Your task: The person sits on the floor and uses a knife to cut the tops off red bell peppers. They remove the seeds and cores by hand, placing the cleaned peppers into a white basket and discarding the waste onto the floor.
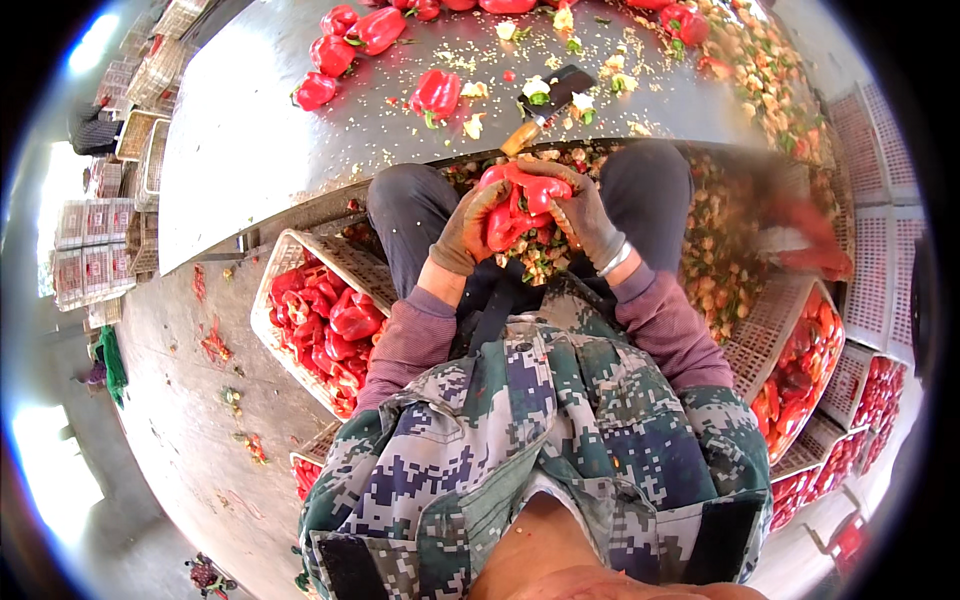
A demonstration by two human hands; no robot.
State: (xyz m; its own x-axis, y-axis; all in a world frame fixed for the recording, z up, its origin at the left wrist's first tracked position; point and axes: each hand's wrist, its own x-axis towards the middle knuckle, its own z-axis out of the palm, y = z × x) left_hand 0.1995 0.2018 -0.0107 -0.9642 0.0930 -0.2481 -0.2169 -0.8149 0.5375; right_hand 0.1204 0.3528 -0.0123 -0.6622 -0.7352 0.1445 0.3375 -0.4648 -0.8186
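Between my knees, both gloved hands hold a red bell pepper point(511, 217) that is split open. My left hand point(471, 229) grips its left side, and my right hand point(589, 210) has its other side, thumb and fingers curled around the flesh. Just beyond my hands a cleaver point(559, 94) lies on the metal table point(247, 142), its wooden handle towards me. Cut pepper cores point(536, 90) with green stems rest on and around the blade. A whole red pepper point(435, 94) lies left of the cleaver.
Several whole peppers point(375, 30) line the table's far side. Left of me stands a plastic crate point(270, 315) of cut peppers; another crate point(776, 322) stands at my right. Cores and seeds point(712, 247) are heaped beside my right leg. Stacked crates point(94, 255) stand far left.
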